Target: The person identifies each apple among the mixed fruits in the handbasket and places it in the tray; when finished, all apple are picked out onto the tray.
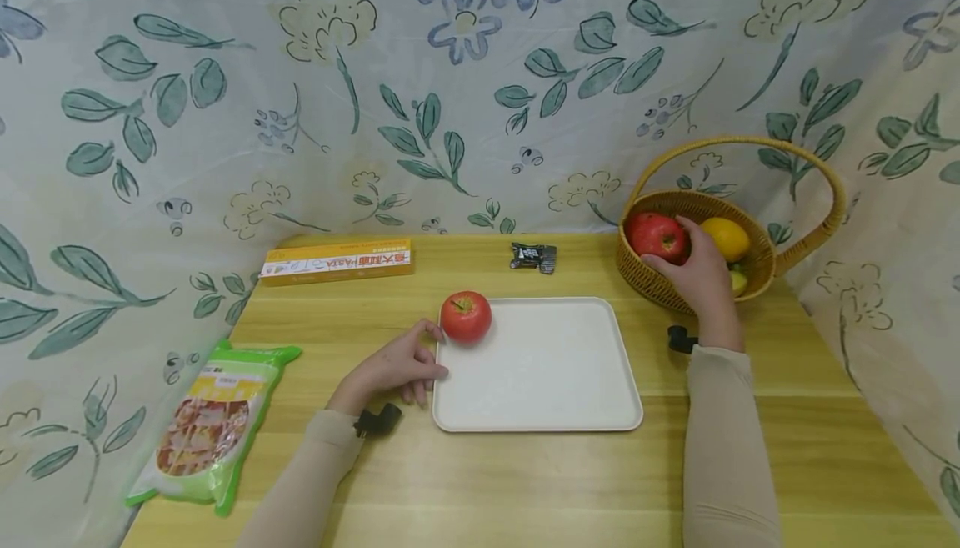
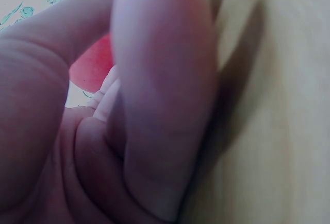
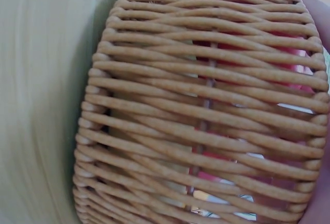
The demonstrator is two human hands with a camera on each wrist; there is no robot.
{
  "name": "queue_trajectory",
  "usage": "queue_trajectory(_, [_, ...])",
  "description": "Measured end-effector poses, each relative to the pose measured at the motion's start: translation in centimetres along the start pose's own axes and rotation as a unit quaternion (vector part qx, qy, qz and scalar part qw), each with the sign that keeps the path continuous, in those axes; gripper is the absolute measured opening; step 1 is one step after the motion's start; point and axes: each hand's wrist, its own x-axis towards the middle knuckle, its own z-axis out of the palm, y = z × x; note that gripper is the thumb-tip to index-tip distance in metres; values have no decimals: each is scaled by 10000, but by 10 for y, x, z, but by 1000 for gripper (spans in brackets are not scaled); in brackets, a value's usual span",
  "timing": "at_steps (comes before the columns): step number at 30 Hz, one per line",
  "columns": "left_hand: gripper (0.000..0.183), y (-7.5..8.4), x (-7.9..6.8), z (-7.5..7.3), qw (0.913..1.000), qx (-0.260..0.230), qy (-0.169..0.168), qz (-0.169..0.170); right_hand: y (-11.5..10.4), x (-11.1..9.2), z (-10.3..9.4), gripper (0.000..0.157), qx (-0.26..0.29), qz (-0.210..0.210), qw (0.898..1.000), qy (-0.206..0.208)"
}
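My right hand (image 1: 701,273) reaches into the wicker basket (image 1: 652,285) and grips a red apple (image 1: 667,239) between thumb and fingers. A yellow lemon-like fruit (image 1: 726,239) lies right of that hand, with a greenish-yellow fruit (image 1: 738,283) partly hidden below it. In the right wrist view the basket's woven side (image 3: 206,100) covers most of the apple. My left hand (image 1: 401,364) rests at the left edge of the white tray (image 1: 540,373), fingers loosely bent. Just beyond its fingertips, another red apple (image 1: 467,317) sits on the tray's far left corner.
A yellow pasta box (image 1: 337,261) lies at the back left, and a small black wrapped packet (image 1: 534,257) behind the tray. On the left side lies a green and white food bag (image 1: 213,423). The basket's tall handle (image 1: 750,143) arches over the fruit. Patterned cloth hangs behind the table.
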Motion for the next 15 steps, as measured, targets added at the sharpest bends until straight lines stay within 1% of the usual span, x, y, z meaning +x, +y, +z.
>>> queue_trajectory(5, [59, 1, -1, 1, 10000, 17, 38, 3, 1, 1, 2, 105, -99, -32, 9999, 36])
queue_trajectory(15, [58, 1, 0, 2, 10000, 69, 65, -4, -2, -1, 1, 101, -128, -2, 9998, 133])
